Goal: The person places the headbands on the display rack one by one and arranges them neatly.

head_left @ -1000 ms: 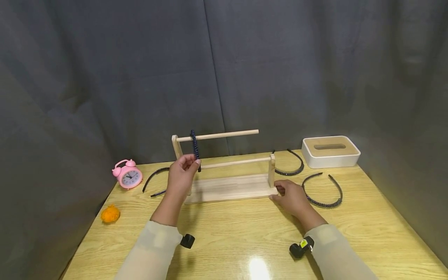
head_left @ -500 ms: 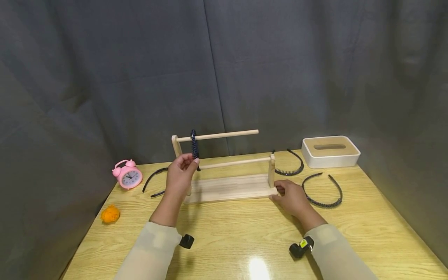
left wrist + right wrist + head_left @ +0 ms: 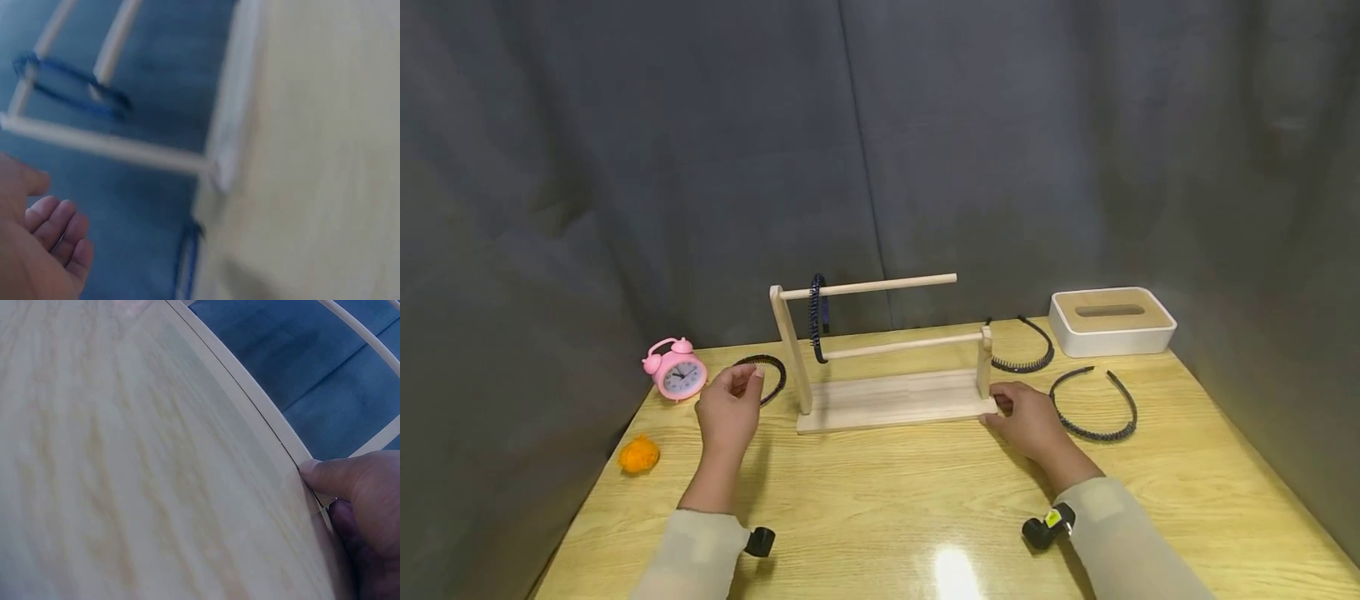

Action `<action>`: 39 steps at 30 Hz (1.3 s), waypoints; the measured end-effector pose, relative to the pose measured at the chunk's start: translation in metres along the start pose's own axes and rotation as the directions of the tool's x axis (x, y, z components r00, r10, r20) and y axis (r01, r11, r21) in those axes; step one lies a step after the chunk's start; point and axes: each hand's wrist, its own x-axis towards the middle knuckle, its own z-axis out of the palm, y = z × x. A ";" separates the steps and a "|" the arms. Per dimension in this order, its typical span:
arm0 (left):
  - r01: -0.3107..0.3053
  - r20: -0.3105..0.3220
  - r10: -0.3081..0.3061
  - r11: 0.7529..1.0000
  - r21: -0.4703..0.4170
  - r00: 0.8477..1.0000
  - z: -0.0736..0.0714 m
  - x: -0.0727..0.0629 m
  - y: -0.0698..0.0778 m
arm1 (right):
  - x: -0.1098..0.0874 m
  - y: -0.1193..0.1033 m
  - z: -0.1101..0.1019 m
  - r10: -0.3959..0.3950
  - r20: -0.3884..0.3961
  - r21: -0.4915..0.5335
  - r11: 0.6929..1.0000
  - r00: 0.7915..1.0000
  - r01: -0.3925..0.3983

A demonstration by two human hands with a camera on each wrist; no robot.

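Dark blue and toothed, 1 headband (image 3: 814, 321) hangs on the upper rod (image 3: 887, 285) of a pale wooden rack (image 3: 898, 400), close to the tall left upright, its loop longest up and down, across the rod. The lower rod (image 3: 910, 344) reaches left from the short right upright to the foot of that loop; whether it passes inside, I cannot tell. Just left of the rack, another dark headband (image 3: 782, 375) lies on the table (image 3: 865, 517), its curved back towards the rack and its ends hidden behind the left hand (image 3: 728, 408). This band sits just beyond and a little right of the left fingertips, much nearer to that hand than to the other. The left hand holds nothing: its fingers bend loosely, with a gap between them and the thumb, and the hanging loop is up and to the right, apart. The right hand (image 3: 1026, 421) pinches the right end of the rack's base, thumb at the front edge. Around it lie 2 more: the near headband (image 3: 1093, 436), free ends pointing away from the person, and the far headband (image 3: 1022, 367), behind the short upright. Farther out are a white tissue box (image 3: 1112, 337), a pink alarm clock (image 3: 681, 379), an orange fluffy ball (image 3: 638, 455) and a dark curtain (image 3: 700, 167).
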 end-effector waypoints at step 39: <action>-0.288 0.440 0.057 0.829 0.480 0.896 0.001 0.032 -0.084 | 0.000 0.000 -0.004 0.017 0.011 0.009 1.000 1.000 -0.017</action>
